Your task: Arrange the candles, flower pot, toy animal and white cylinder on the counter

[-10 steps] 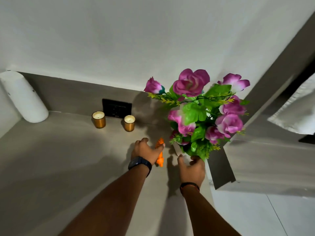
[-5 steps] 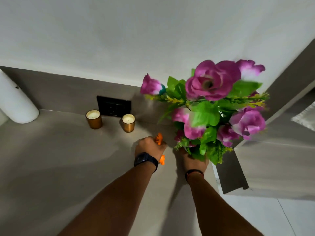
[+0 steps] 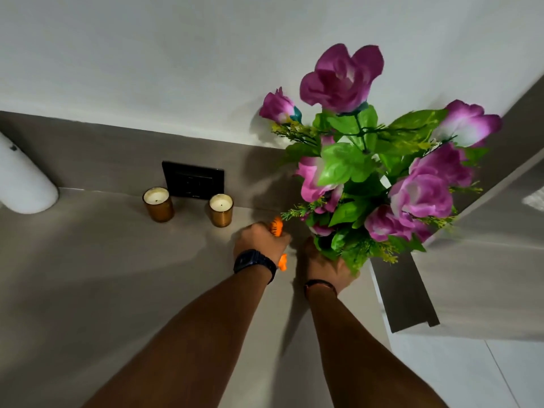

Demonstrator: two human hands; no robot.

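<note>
My left hand (image 3: 260, 240) is closed around an orange striped toy animal (image 3: 276, 225), whose ends stick out above and below my fist. My right hand (image 3: 323, 267) grips the flower pot under a tall bunch of purple flowers and green leaves (image 3: 379, 169); the pot itself is hidden by leaves and hand. Two gold candles stand near the back wall, one (image 3: 158, 204) on the left and one (image 3: 221, 209) just left of my left hand. A white cylinder (image 3: 22, 181) stands at the far left of the grey counter (image 3: 103, 275).
A black wall socket (image 3: 192, 180) sits on the backsplash behind the candles. The counter ends at its right edge (image 3: 379, 298), with a lower grey surface (image 3: 482, 290) and white floor beyond it. A white wall rises behind everything.
Both hands have moved farther back over the counter, toward the wall. The flowers have come closer to the camera and higher in view, and the toy is nearer the right candle.
</note>
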